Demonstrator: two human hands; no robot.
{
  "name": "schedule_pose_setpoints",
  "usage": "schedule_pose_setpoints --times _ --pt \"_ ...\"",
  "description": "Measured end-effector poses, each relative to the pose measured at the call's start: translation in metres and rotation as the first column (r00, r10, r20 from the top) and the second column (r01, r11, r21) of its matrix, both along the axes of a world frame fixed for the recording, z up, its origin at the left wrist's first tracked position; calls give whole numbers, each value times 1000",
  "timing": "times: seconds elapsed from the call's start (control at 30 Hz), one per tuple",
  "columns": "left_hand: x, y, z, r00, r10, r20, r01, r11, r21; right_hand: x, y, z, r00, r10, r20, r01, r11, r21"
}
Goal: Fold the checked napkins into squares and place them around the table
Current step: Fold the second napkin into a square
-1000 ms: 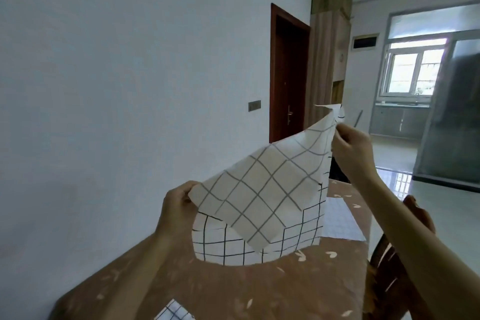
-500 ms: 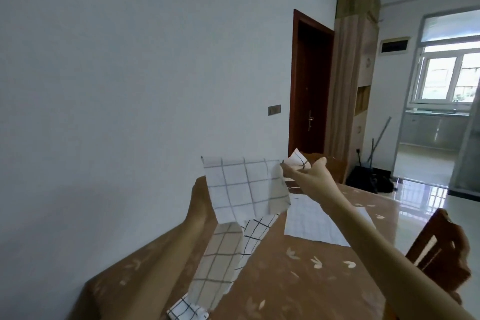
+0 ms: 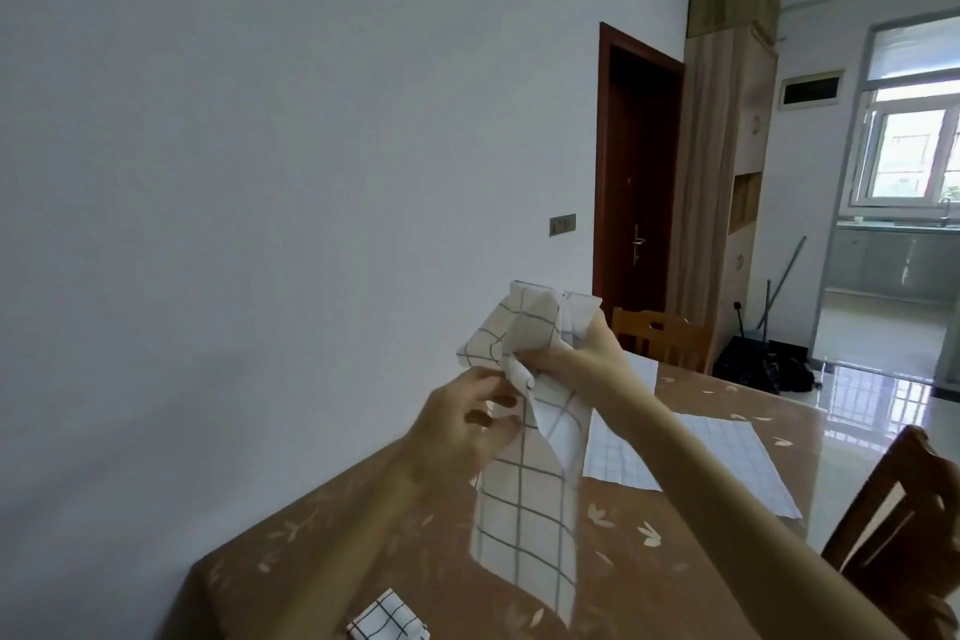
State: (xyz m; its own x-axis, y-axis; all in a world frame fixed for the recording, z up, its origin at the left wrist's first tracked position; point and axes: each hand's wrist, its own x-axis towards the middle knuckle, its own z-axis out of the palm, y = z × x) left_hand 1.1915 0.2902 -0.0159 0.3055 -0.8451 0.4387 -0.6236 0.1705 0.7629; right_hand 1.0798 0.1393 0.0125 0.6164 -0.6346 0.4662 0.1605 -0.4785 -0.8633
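Starting at the near edge of the bench (image 3: 322, 556), we see one small folded napkin (image 3: 388, 619) already lying there as a checked square, so at least one place looks done. Above the middle of the bench we hold the working napkin (image 3: 524, 499) in the air with both hands. Our left hand (image 3: 457, 424) pinches the cloth at its gathered middle, fingers closed on a bunched fold. Our right hand (image 3: 582, 356) grips the upper part just beyond it, also closed on the fabric, the two hands nearly touching. The top of the cloth stands up crumpled above our right hand, and a long panel hangs down from the grip; whether its lower hem touches the bench we cannot tell.

We judge that we are mid-fold on this napkin: the cloth is doubled lengthwise but loosely, with its layers not lined up. The next move calls for matching corners and edges so the checks align, then halving the strip again into a square, most likely by laying it down and pressing the crease flat.

Farther on, toward the right side of the bench, a flat unfolded napkin (image 3: 727, 463) lies spread open, waiting its turn. A wooden chair (image 3: 660, 338) stands at the far edge, and another chair (image 3: 898, 525) at the right edge; both mark likely places for finished squares.
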Motion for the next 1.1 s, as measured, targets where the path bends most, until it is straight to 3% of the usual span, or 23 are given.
schedule_pose_setpoints --times 0.07,0.17,0.23,0.43,0.67,0.83,1.1 --pt "12 9 0 995 74 -61 -73 997 13 -8 -7 3 995 89 -38 -90 996 -26" --pt "36 9 2 958 282 -47 -285 949 -134 -16 -13 7 970 181 -165 -186 983 -14" --pt "42 6 5 947 316 -61 -322 920 -223 -17 -16 8 936 246 -252 -258 966 -17" --pt "41 -3 14 923 147 -356 -117 988 105 -20 -9 21 860 366 -355 -406 913 -43" --pt "64 -3 0 890 83 -448 -68 996 49 -27 -28 17 878 46 -476 -90 993 -70" --pt "66 2 12 821 16 -571 -16 1000 6 -29 -48 4 918 -88 -388 118 992 55" --pt "65 0 26 834 29 -551 -61 997 -40 -27 -73 -36 909 -264 -322 325 933 153"
